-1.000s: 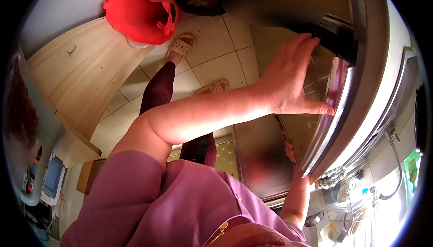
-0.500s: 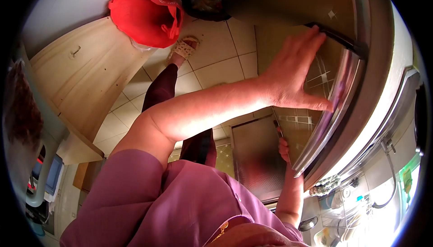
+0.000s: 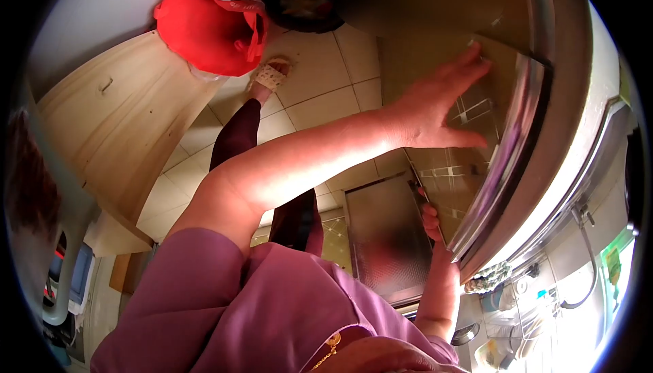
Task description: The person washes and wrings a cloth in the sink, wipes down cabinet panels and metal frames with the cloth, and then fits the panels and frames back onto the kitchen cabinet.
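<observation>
My left hand [image 3: 439, 104] reaches across to a glossy brown cabinet front [image 3: 500, 87] with a sparkle pattern. Its fingers are spread and hold nothing; the fingertips and thumb lie on or just over the panel. A shiny metal trim strip [image 3: 507, 162] runs along the panel's edge, to the right of the thumb. Lower down, my right hand [image 3: 430, 222] has its fingers curled at the panel's side edge, and part of that hand is hidden. Beside it stands a metal-framed cabinet door [image 3: 381, 237] with a textured, reflective surface.
A red bag [image 3: 204, 29] with a clear plastic liner stands by a wooden board [image 3: 115, 114] on the left. My sandalled foot [image 3: 272, 75] is on the tiled floor [image 3: 326, 111]. A pale countertop edge [image 3: 578, 135] curves along the right, near a dish rack [image 3: 530, 318].
The brown panel now sits closer under the countertop, and the dark gap at its corner no longer shows. My left thumb has come off the metal trim. My right hand keeps its place.
</observation>
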Motion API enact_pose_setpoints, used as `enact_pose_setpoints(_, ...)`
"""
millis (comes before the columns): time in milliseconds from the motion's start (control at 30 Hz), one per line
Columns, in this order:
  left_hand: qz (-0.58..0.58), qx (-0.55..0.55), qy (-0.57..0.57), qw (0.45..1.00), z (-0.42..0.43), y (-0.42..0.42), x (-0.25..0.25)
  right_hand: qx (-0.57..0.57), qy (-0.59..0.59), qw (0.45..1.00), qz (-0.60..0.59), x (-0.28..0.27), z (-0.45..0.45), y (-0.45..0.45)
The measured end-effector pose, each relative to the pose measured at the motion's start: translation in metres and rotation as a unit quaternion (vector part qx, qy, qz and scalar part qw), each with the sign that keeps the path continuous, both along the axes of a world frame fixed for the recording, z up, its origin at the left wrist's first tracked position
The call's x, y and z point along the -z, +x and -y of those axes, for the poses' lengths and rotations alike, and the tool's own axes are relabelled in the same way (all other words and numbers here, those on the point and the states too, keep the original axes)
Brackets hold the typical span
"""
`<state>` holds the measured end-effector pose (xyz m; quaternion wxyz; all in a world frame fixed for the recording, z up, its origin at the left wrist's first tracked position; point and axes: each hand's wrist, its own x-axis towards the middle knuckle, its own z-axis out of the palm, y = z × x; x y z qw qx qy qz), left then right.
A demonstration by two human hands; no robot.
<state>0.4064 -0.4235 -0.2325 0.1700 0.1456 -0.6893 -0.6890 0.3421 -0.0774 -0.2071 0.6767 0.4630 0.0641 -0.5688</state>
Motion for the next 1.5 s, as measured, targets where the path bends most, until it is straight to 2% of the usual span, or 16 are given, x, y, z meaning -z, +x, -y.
enact_pose_setpoints(67, 0.004, 0.002, -0.006, 1.0, -0.001, -0.004, 0.001, 0.035, 0.0, 0.999, -0.027, -0.003, 0.004, 0.0)
enact_pose_setpoints(133, 0.057, -0.034, 0.049, 0.997, -0.007, -0.007, 0.004, -0.174, 0.142, 0.961, -0.159, -0.012, 0.026, -0.006)
enact_pose_setpoints(167, 0.052, -0.033, 0.052, 0.997, -0.007, -0.007, 0.004, 0.065, -0.036, 0.997, -0.009, 0.018, -0.014, 0.004)
enact_pose_setpoints(200, 0.065, -0.02, 0.063, 0.996, -0.005, -0.007, 0.002, 0.064, -0.034, 0.997, -0.012, 0.023, -0.02, 0.003)
enact_pose_setpoints(300, 0.079, -0.011, 0.081, 0.993, -0.007, -0.006, 0.001, 0.022, 0.005, 0.999, -0.026, 0.017, -0.027, -0.001)
enact_pose_setpoints(367, 0.079, -0.014, 0.086, 0.993, -0.011, -0.007, -0.002, -0.039, 0.082, 0.994, -0.056, -0.001, -0.01, -0.003)
enact_pose_setpoints(433, 0.047, -0.059, -0.021, 0.997, -0.014, -0.007, -0.006, -0.062, 0.09, 0.993, -0.054, -0.002, -0.017, -0.003)
enact_pose_setpoints(500, 0.033, -0.053, -0.031, 0.998, -0.015, -0.005, -0.013, -0.083, 0.102, 0.99, -0.05, -0.011, -0.012, -0.008)
enact_pose_setpoints(567, 0.018, -0.044, -0.048, 0.998, -0.015, -0.004, -0.016, -0.197, 0.155, 0.965, -0.081, -0.024, 0.015, -0.014)
enact_pose_setpoints(600, 0.008, -0.054, -0.053, 0.997, -0.016, -0.004, -0.017, -0.198, 0.155, 0.964, -0.081, -0.025, 0.016, -0.009)
enact_pose_setpoints(667, -0.003, -0.066, -0.057, 0.996, -0.017, -0.004, -0.021, -0.138, 0.196, 0.964, -0.112, -0.031, 0.015, 0.0)
enact_pose_setpoints(833, -0.016, -0.085, -0.051, 0.995, -0.019, -0.006, -0.027, -0.157, 0.154, 0.969, -0.114, -0.029, 0.018, -0.012)
enact_pose_setpoints(1033, -0.028, -0.117, -0.062, 0.991, -0.027, -0.01, -0.02, -0.058, 0.18, 0.969, -0.161, -0.028, -0.001, -0.014)
enact_pose_setpoints(1167, -0.021, -0.084, -0.065, 0.994, -0.024, -0.006, -0.017, -0.015, 0.209, 0.957, -0.202, -0.028, -0.008, -0.011)
enact_pose_setpoints(1500, -0.032, -0.11, -0.117, 0.987, -0.035, -0.011, -0.008, 0.003, 0.235, 0.942, -0.238, -0.017, -0.017, 0.012)
